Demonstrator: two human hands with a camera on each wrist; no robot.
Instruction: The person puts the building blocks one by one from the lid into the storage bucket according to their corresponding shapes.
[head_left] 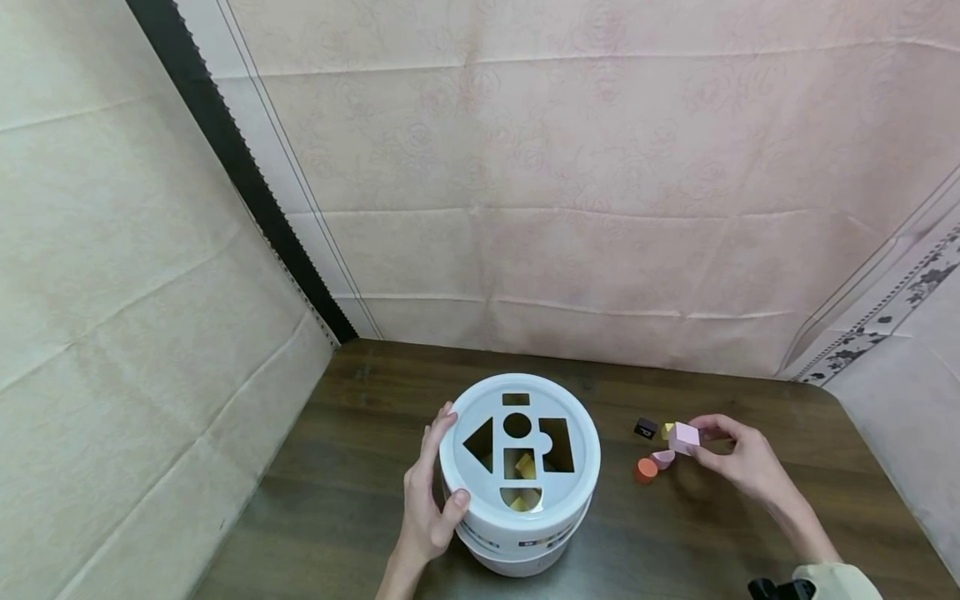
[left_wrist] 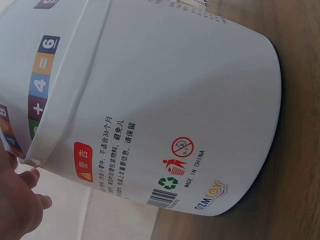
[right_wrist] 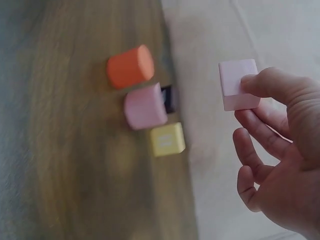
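A white shape-sorter bucket (head_left: 517,567) stands on the table, its white lid (head_left: 480,408) cut with several shaped holes. Yellow blocks (head_left: 526,465) show through two of the holes. My left hand (head_left: 429,500) holds the bucket's left side at the lid, thumb in front and fingers farther back. In the left wrist view, printed warning text and a coloured number strip (left_wrist: 41,85) cover the bucket's side. Between thumb and fingertips, my right hand (right_wrist: 285,135) pinches a pale pink block (right_wrist: 239,82), raised above the other blocks in the right wrist view.
Right of the bucket lie an orange cylinder (right_wrist: 129,67), a pink rounded block (right_wrist: 145,106), a yellow block (right_wrist: 168,140) and a black block (head_left: 645,428). The brown wooden table (head_left: 337,467) meets cloth-covered walls (head_left: 562,183) at the back and sides.
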